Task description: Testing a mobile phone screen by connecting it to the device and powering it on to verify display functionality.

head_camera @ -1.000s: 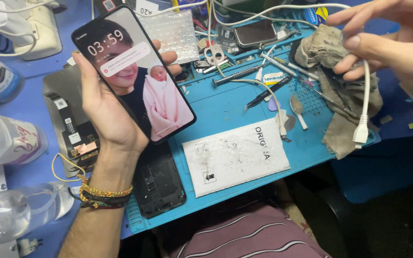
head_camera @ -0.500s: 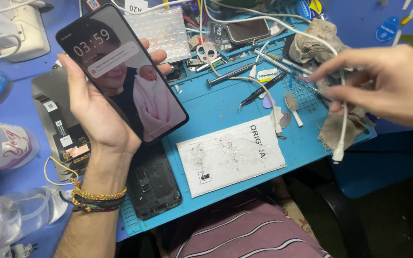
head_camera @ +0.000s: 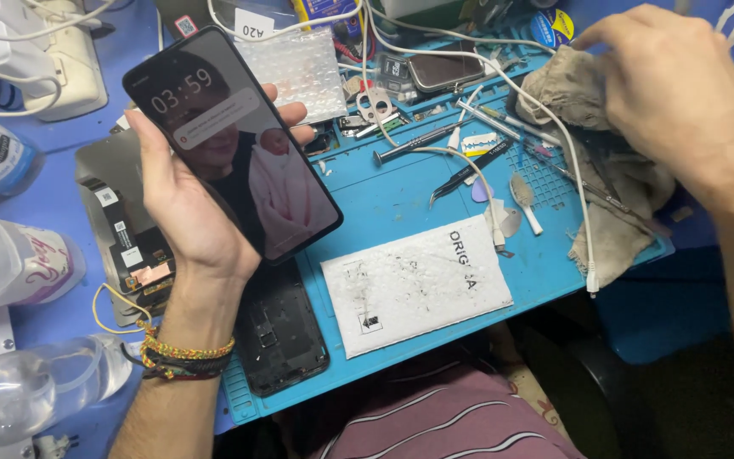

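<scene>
My left hand (head_camera: 184, 204) grips a black smartphone (head_camera: 231, 144) from behind, tilted up, its screen lit with a clock and a photo. My right hand (head_camera: 681, 93) lies back-up on a crumpled grey cloth (head_camera: 613, 238) at the right end of the blue work mat (head_camera: 401, 195); its fingertips are hidden, so any grip on the cloth does not show. A white cable (head_camera: 584, 212) runs across the cloth, free of my hand, and its plug hangs over the mat's front edge.
A white padded envelope (head_camera: 418, 285) and an open black phone frame (head_camera: 282, 331) lie on the mat's front. Tweezers (head_camera: 469, 170), a screwdriver (head_camera: 418, 146) and small parts crowd the back. Plastic bottles (head_camera: 10, 263) and a phone back panel (head_camera: 121, 229) sit left.
My right hand has let go of the white cable and moved up onto the cloth. The cable now lies over the cloth and mat. The phone stays in my left hand.
</scene>
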